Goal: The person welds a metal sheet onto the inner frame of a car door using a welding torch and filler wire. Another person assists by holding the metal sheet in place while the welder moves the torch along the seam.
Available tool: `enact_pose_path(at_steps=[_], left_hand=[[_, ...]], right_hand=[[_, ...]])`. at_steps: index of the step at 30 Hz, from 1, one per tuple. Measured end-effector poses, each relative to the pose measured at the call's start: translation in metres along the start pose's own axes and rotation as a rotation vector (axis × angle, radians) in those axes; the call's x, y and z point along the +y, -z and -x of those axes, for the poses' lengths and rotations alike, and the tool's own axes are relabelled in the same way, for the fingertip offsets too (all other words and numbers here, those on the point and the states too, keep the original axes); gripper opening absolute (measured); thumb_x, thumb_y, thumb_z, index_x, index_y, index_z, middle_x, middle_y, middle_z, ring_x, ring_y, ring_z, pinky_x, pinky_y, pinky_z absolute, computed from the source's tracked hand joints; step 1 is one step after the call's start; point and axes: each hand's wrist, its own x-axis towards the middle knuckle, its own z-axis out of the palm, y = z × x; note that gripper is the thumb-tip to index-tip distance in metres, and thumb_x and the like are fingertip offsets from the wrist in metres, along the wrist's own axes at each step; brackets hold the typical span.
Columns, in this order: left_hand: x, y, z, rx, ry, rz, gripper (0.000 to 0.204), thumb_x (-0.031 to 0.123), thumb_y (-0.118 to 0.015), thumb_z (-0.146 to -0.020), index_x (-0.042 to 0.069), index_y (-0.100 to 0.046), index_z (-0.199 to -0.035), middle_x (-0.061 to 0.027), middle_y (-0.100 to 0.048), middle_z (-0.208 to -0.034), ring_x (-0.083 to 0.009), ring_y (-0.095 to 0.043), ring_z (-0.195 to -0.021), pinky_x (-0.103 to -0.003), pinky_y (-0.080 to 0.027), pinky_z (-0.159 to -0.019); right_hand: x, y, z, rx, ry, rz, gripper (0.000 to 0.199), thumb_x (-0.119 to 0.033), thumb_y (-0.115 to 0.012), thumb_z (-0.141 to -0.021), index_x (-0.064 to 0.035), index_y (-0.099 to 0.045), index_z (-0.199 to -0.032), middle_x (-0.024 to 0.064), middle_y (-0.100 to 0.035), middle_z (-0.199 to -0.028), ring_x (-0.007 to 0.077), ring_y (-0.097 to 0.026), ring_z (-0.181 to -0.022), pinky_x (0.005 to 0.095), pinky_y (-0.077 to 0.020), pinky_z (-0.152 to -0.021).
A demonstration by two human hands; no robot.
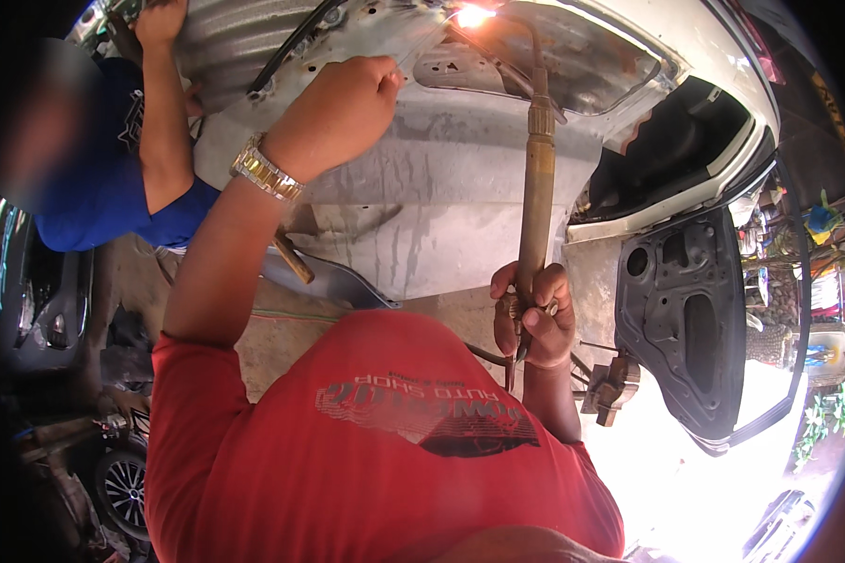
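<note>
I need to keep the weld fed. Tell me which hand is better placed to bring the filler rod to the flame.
Left. The left hand already pinches the thin rod, whose tip lies close to the flame on the car panel. The right hand is low, its grip closed on the torch.

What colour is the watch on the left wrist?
The watch is silver with gold, in the head view.

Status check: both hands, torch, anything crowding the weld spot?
Right hand grips torch; flame on car body. Left hand feeds thin rod. Co-worker's arm steadies panel, left.
</note>
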Motion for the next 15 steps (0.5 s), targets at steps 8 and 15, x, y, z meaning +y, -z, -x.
enact_pose_path(at_steps=[8, 15], left_hand=[[0.007, 0.009, -0.009, -0.387, 0.303, 0.246, 0.033, 0.026, -0.056, -0.108, -0.001, -0.074, -0.106, -0.0127, -0.067, -0.073, -0.0213, -0.068, -0.065, -0.035, -0.052, -0.067], [0.014, -0.012, 0.043, 0.002, 0.343, 0.614, 0.038, 0.032, -0.058, -0.110, 0.000, -0.075, -0.119, 0.0009, -0.057, -0.070, -0.0088, -0.058, -0.060, -0.030, -0.052, -0.069]], right_hand=[[-0.002, 0.004, 0.005, -0.028, 0.021, -0.078, 0.022, -0.006, -0.063, -0.101, -0.0085, -0.042, -0.106, 0.0367, -0.056, -0.117, 0.0159, -0.063, -0.051, 0.0216, -0.0491, -0.044], [-0.003, 0.008, 0.004, -0.015, -0.052, -0.328, 0.024, -0.004, -0.063, -0.099, -0.0082, -0.041, -0.105, 0.0370, -0.053, -0.115, 0.0184, -0.063, -0.051, 0.0227, -0.0486, -0.040]])
